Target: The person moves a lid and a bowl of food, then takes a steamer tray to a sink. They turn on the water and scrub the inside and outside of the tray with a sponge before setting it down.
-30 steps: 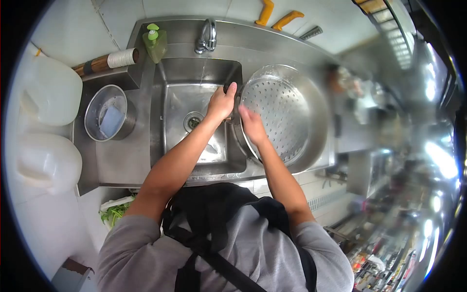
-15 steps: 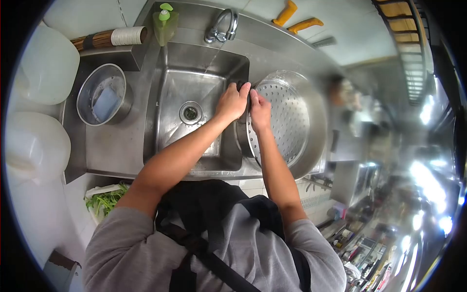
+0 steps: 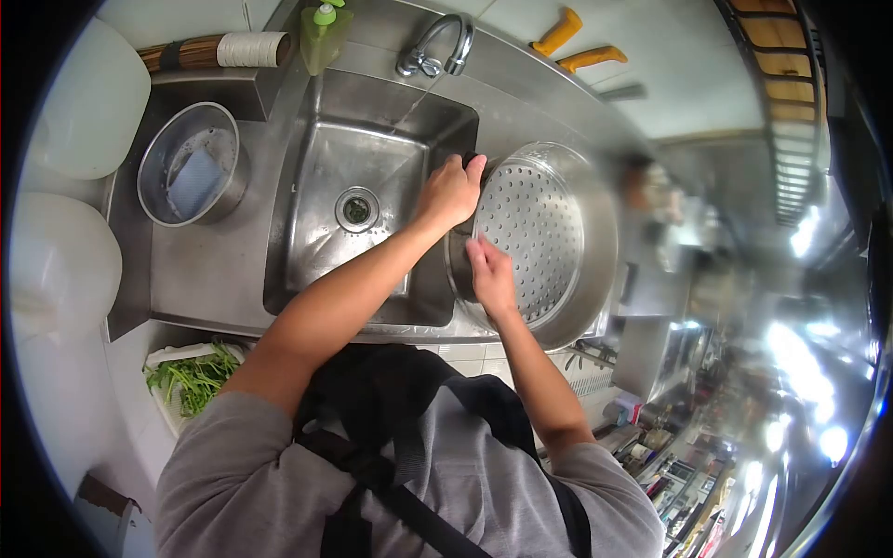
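A round metal steamer basket (image 3: 532, 237) with a perforated bottom sits at the right of the sink, its near-left rim overlapping the sink's edge. My left hand (image 3: 452, 193) is closed round a dark handle (image 3: 473, 160) at the basket's upper left. Lower on the same side, my right hand (image 3: 493, 277) grips the rim, with thumb and fingers closed over it. Below both hands on the left lies the steel sink basin (image 3: 321, 214), wet, with a drain (image 3: 357, 210) in its floor. A thin stream of water falls from the faucet (image 3: 437, 46).
Left of the sink stands a metal pot (image 3: 237, 177) holding a blue sponge (image 3: 195, 192). A soap bottle (image 3: 322, 42) and a bamboo brush (image 3: 219, 51) are behind. Yellow-handled tools (image 3: 592, 58) hang on the wall. Leafy greens (image 3: 195, 377) lie in a crate at lower left.
My right hand has slid down along the basket's rim, away from my left hand. My left hand stays at the dark handle. The view has shifted slightly.
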{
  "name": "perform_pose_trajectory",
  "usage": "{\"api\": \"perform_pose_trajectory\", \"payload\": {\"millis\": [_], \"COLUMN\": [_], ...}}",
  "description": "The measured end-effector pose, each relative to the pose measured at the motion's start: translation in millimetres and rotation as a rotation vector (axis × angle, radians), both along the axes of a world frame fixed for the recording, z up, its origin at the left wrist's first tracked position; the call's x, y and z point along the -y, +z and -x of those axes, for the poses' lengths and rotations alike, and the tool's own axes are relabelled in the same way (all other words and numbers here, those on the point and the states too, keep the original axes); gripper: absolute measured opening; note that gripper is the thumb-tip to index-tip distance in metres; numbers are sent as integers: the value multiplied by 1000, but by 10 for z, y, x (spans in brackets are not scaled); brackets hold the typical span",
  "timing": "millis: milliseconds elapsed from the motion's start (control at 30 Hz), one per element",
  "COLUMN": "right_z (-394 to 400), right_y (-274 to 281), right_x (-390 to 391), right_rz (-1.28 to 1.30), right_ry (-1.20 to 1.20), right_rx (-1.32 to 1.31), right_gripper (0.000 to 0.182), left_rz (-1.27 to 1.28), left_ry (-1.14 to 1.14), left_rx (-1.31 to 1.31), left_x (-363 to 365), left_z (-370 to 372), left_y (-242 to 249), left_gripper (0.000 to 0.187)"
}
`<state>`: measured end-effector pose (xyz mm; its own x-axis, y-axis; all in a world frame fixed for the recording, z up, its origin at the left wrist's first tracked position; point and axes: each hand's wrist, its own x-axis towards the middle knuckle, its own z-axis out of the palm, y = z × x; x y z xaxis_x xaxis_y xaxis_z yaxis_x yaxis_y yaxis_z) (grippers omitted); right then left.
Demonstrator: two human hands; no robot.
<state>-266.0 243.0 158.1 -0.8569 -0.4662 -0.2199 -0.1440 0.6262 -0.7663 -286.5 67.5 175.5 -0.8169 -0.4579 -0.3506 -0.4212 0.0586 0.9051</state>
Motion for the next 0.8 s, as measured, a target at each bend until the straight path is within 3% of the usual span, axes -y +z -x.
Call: {"api": "perform_pose_trajectory", "payload": {"millis": [33, 133, 233, 300, 333, 367, 433, 467, 533, 633, 667, 800], "right_z": [107, 389, 441, 336, 296, 235, 125, 56, -67, -88, -64, 293], "right_y": [-135, -195, -338, -283, -215, -190, -172, -165, -50, 68, 4, -220], "right_x": [109, 426, 404, 148, 6, -103, -276, -329, -309, -207, -165, 295], "right_rz": [100, 245, 506, 784, 869, 869, 617, 621, 339, 147, 142, 224], "right_ry": [-39, -164, -256, -221, -121, -121, -138, -141, -74, -79, -77, -198], "right_rx": [-116, -71, 114, 680, 816, 809, 850, 843, 556, 421, 428, 9], "right_gripper": [44, 46, 48, 51, 51, 51, 50, 50, 45, 39, 39, 35], "left_rz": [0, 95, 112, 108, 109, 73, 38, 50, 80, 99, 95, 97], "left_ry": [2, 46, 18, -11, -13, -16, -23, -37, -53, -39, -35, -9], "left_rx": [0, -13, 2, 19, 14, 15, 9, 13, 36, 7, 15, 18], "left_x": [-7, -58, -21, -6, -2, 0, 10, 22, 26, 13, 8, -13], "left_z": [13, -7, -16, -2, -6, -8, -4, -5, 8, 14, 13, -11], "left_y": [-11, -61, -42, -51, -50, -48, -38, -40, -38, -66, -79, -56], "left_gripper": [70, 60, 61, 64, 64, 64, 65, 65, 65, 62, 62, 58]}}
